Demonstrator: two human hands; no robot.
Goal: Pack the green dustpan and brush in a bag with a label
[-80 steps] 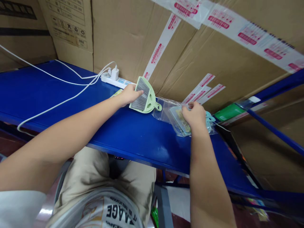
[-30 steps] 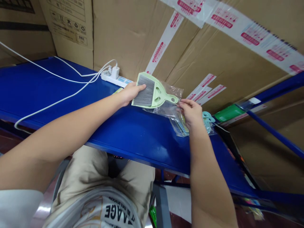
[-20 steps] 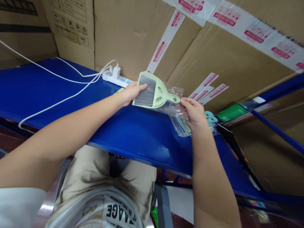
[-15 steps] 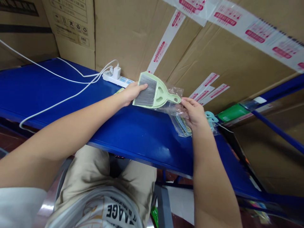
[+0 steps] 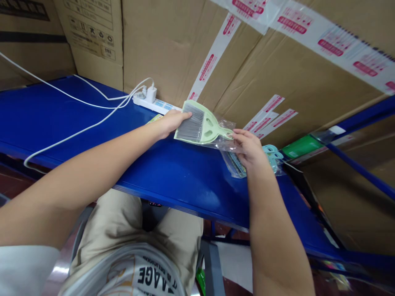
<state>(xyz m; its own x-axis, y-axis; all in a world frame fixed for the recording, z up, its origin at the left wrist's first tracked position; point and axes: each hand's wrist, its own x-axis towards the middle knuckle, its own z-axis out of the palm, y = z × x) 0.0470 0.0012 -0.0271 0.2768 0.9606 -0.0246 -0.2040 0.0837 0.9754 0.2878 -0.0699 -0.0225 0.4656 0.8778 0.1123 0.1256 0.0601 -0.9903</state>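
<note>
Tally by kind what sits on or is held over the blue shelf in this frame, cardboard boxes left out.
Green mini dustpan-and-brush set, in the left hand: 1
Clear plastic bag, in the right hand: 1
Stack of packed sets under that hand: 1 stack, number unclear
White power strip: 1
White charger plug: 1
Total: 5

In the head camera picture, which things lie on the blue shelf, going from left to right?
white cable → power strip → left hand → green dustpan set → right hand → light blue plastic piece → green packet
</note>
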